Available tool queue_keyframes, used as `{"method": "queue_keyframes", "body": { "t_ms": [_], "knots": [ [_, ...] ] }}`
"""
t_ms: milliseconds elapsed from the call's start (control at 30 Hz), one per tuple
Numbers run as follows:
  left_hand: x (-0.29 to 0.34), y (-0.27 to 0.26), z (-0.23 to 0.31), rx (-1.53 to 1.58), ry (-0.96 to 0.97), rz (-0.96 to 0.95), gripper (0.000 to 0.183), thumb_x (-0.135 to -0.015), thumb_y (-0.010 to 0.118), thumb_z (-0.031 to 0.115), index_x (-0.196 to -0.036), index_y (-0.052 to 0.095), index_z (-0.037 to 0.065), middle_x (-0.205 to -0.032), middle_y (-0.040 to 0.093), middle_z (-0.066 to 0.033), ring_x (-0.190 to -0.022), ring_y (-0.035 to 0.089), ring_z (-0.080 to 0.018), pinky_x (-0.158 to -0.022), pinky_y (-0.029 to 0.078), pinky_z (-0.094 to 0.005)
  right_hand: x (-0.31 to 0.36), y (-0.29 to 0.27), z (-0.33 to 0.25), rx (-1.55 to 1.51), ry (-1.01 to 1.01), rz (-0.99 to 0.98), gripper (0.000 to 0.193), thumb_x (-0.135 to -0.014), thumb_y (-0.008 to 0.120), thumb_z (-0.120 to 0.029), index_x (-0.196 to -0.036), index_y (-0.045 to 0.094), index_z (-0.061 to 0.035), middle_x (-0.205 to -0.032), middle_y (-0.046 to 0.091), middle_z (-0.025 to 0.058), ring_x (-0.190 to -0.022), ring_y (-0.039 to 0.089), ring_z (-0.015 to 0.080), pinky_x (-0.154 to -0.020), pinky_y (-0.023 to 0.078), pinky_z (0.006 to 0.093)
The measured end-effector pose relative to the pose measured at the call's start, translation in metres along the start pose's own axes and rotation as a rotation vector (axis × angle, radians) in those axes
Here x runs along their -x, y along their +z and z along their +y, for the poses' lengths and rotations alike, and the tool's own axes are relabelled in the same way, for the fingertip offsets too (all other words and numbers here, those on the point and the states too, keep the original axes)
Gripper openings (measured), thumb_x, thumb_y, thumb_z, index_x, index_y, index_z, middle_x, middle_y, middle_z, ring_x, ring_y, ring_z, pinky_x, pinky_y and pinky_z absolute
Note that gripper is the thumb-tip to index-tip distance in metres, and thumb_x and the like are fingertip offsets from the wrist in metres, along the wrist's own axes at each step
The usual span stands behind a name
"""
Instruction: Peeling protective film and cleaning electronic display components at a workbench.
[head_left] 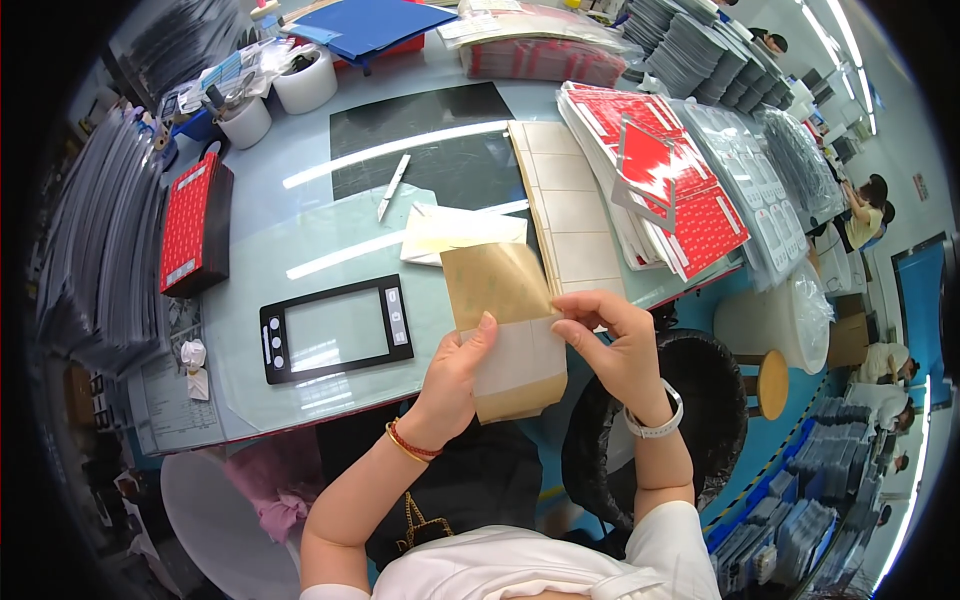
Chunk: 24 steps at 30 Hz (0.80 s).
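Note:
In front of me, off the table's near edge, I hold a stack of tan and white backing-paper sheets [508, 330]. My left hand [460, 375] grips its left side, thumb on top. At the right edge, my right hand [612, 340] pinches the sheet's side between thumb and fingers. A black rectangular panel with a clear window [337, 330] lies on the glass-topped table, left of my hands. Just beyond the sheets sits a small pile of white and pale yellow papers [462, 235]. A white-handled craft knife [394, 188] rests farther back.
Red-and-white printed sheets [690, 215] are stacked at the right, beside tan card strips [570, 190]. A red-topped block of pieces [190, 225] and tall grey stacks [100, 240] stand left. A black-lined bin [715, 400] is below my right arm. White cups [305, 85] stand at the back.

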<state>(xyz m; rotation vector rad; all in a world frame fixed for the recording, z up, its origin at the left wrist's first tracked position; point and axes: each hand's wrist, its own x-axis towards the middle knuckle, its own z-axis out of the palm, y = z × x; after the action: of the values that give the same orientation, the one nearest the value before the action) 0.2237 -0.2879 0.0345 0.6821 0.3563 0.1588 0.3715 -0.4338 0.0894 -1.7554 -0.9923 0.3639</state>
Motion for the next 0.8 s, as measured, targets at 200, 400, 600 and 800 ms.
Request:
{"method": "queue_keyframes", "body": {
  "t_ms": [200, 400, 600, 800],
  "knots": [
    [0.0, -0.004, -0.002, -0.005, -0.003, -0.016, 0.05, -0.107, 0.049, 0.042, -0.13, 0.058, -0.002, -0.122, 0.068, -0.0113, -0.111, 0.066, -0.0191, -0.098, 0.052, -0.0358, 0.001, -0.001, 0.001, -0.086, 0.051, -0.06, 0.016, -0.088, 0.075, 0.0, -0.103, 0.071, 0.0026, -0.09, 0.072, 0.0053, -0.08, 0.067, 0.0093, -0.075, 0.054, 0.0225],
    [-0.001, 0.003, 0.003, 0.021, -0.025, 0.02, 0.049, -0.108, 0.049, 0.04, -0.13, 0.058, -0.003, -0.122, 0.068, -0.0119, -0.112, 0.066, -0.02, -0.098, 0.052, -0.0355, 0.004, 0.005, 0.0, 0.177, -0.19, 0.057, 0.014, -0.084, 0.076, 0.004, -0.097, 0.071, 0.001, -0.084, 0.07, 0.0086, -0.072, 0.065, 0.0148, -0.068, 0.053, 0.0248],
    [-0.003, 0.004, 0.005, 0.047, -0.07, 0.044, 0.044, -0.107, 0.051, 0.038, -0.124, 0.061, -0.002, -0.116, 0.069, -0.0094, -0.103, 0.066, -0.0152, -0.092, 0.052, -0.0307, 0.003, 0.011, -0.003, 0.36, -0.44, 0.188, 0.017, -0.08, 0.075, 0.008, -0.094, 0.07, -0.0001, -0.092, 0.064, 0.0098, -0.079, 0.062, 0.0222, -0.067, 0.051, 0.0285],
    [-0.009, 0.002, 0.005, 0.059, -0.034, 0.088, 0.044, -0.108, 0.05, 0.038, -0.124, 0.061, -0.002, -0.117, 0.068, -0.0096, -0.105, 0.066, -0.0156, -0.093, 0.052, -0.0316, 0.012, 0.005, -0.006, 0.356, -0.512, 0.167, 0.019, -0.078, 0.075, 0.01, -0.092, 0.07, -0.0014, -0.092, 0.061, 0.0101, -0.081, 0.062, 0.0229, -0.067, 0.05, 0.0282]
  ]
}}
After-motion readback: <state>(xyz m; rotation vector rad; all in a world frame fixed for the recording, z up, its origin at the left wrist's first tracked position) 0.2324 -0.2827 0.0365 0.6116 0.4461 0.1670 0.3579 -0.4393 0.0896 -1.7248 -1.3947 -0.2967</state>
